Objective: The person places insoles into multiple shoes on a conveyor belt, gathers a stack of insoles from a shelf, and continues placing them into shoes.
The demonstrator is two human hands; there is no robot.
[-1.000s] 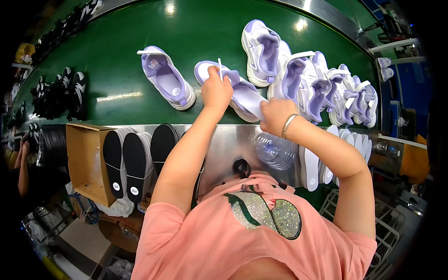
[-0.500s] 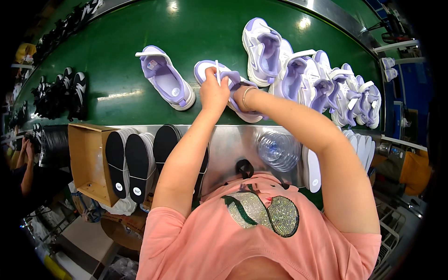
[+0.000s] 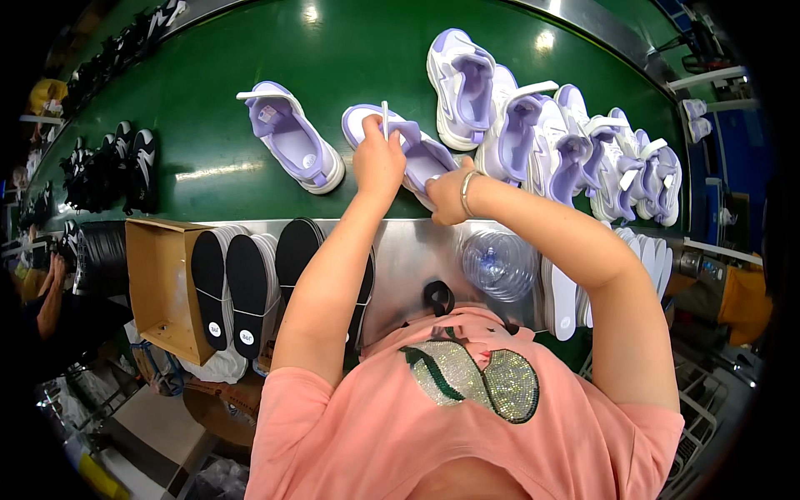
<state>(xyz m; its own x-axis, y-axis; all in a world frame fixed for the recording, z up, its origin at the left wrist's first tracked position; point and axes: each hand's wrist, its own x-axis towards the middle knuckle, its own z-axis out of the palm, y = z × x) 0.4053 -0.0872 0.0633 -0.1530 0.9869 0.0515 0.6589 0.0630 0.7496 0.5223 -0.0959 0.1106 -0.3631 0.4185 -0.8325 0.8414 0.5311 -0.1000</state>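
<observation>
Shoe point(image 3: 427, 158), white and lilac, sat mid-length along the table point(image 3: 367, 50), heel by the near edge, toe angled toward the far left corner. Left hand point(image 3: 381, 162) gripped it at the tongue, fingers closed about the upright white strap. Right hand point(image 3: 450, 193) touched the heel rim; fingertips partly hidden, could not tell how firmly they closed.

Risks, as judged: a hard push at the heel might have folded the collar inward. The strap could have torn or stretched had the left hand pulled against that push. Could not tell whether the lining lay flat inside; a ruck there looked possible.

Edges and room: row point(image 3: 462, 92) stood just right of the heel, so a rightward swing risked a knock. Lone shoe point(image 3: 296, 150) lay apart on the left. Widest stretch of green ran from the toe to the far edge, between those two. Below the near edge, a metal ledge point(image 3: 417, 250) carried clear plastic point(image 3: 500, 265), near the right forearm, and white insoles point(image 3: 558, 300).
</observation>
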